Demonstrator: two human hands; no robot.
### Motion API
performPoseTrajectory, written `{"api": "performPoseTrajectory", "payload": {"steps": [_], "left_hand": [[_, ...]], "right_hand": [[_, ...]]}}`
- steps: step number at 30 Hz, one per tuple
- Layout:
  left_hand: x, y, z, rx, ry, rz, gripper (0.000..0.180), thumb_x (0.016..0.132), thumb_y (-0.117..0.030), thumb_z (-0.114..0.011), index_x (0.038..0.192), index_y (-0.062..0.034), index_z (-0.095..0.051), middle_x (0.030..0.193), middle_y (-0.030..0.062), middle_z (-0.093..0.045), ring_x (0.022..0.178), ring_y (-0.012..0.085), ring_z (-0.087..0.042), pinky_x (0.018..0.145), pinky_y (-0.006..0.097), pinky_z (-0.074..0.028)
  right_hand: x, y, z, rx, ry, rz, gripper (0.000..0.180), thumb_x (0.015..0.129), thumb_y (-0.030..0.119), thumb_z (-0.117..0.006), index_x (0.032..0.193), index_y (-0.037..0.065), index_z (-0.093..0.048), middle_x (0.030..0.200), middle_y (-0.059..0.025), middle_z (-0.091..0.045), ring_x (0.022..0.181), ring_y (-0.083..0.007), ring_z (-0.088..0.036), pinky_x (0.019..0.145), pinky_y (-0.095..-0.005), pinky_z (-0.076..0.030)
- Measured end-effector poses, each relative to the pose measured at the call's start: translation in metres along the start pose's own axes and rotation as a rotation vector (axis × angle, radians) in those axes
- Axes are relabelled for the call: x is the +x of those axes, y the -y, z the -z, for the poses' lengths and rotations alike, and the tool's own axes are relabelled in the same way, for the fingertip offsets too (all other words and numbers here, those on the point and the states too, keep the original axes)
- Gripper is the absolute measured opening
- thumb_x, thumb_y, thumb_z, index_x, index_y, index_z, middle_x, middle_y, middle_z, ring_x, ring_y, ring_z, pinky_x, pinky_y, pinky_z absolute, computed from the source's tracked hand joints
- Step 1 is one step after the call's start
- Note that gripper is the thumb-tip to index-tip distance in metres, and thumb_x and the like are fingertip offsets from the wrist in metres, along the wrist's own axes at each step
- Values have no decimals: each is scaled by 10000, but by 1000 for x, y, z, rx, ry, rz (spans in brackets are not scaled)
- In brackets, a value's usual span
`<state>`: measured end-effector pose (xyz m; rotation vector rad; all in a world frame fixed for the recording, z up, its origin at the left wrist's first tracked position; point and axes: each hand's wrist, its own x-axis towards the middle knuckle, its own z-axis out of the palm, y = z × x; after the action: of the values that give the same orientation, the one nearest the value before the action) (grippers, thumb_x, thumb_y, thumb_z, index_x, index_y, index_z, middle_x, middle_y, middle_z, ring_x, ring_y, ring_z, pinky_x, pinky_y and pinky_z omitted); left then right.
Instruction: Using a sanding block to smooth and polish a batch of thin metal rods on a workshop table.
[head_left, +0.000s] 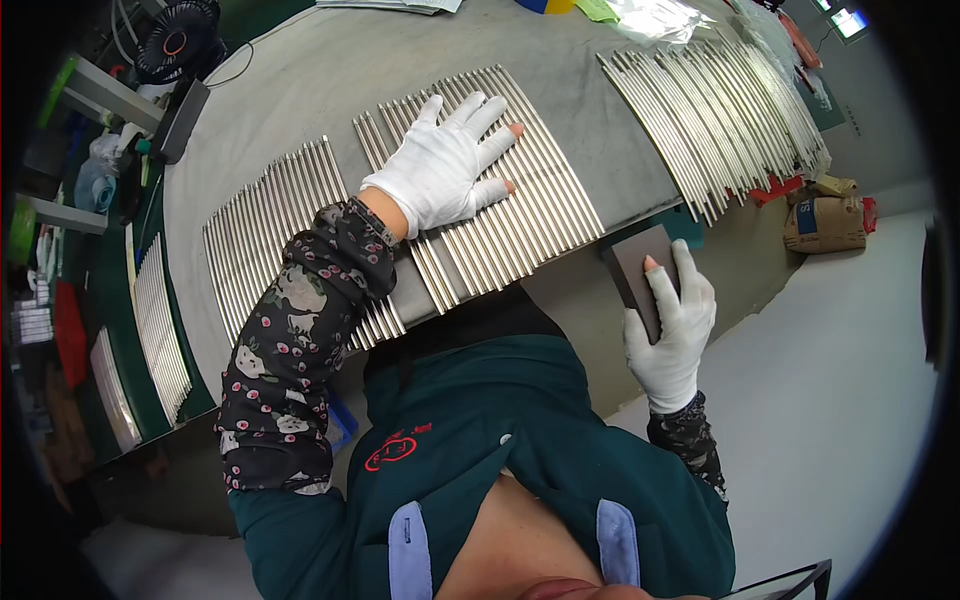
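Observation:
My left hand [430, 172], in a white glove with bare thumb and finger tips, lies flat with fingers spread on the middle group of shiny metal rods [545, 195]. These rods lie side by side, with narrow gaps splitting off a few under my palm. Just off the table's near edge, my right hand [676, 335], gloved the same way, grips a dark grey-brown rectangular block [632, 262]. Its thumb and fingers press against the block, which is held tilted. Another row of metal rods [265, 235] lies to the left, partly behind my patterned left sleeve [300, 310].
A further batch of rods [710, 125] covers the right end of the grey table [270, 110]. Clear plastic film [660, 20] lies beyond it. At the far left stand a black fan [178, 42] and a green surface with more rods [160, 320]. A brown sack [825, 225] sits at right.

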<state>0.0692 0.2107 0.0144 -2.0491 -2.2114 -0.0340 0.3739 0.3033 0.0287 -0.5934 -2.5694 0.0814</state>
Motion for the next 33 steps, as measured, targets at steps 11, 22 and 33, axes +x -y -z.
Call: {"api": "performPoseTrajectory", "payload": {"steps": [11,22,33], "left_hand": [[7,-27,3,-64,-44,-60,668,931,-557,-394,1432,-115,-398,1502,180,-322,1392,358,-303,1122,565,-219],[9,-29,0,-75,-56,-52,643,929,-530,-424,1409,-103,-426,1493,166,-343,1390,340,-313,1117,560,-235],[8,-29,2,-62,-31,-44,660,935,-553,-404,1431,-117,-403,1520,142,-304,1415,325,-270,1133,553,-221]], "right_hand": [[24,4,-19,-84,-97,106,561,614,146,-713,1155,59,-591,1288,-282,-474,999,-378,-536,822,-449,-442],[22,15,-22,-70,-121,66,572,639,142,-712,1190,75,-575,1301,-281,-469,1048,-379,-512,863,-451,-426],[22,17,-5,-66,-116,80,549,645,117,-685,1186,78,-597,1340,-263,-460,1057,-359,-505,879,-436,-411]]}}
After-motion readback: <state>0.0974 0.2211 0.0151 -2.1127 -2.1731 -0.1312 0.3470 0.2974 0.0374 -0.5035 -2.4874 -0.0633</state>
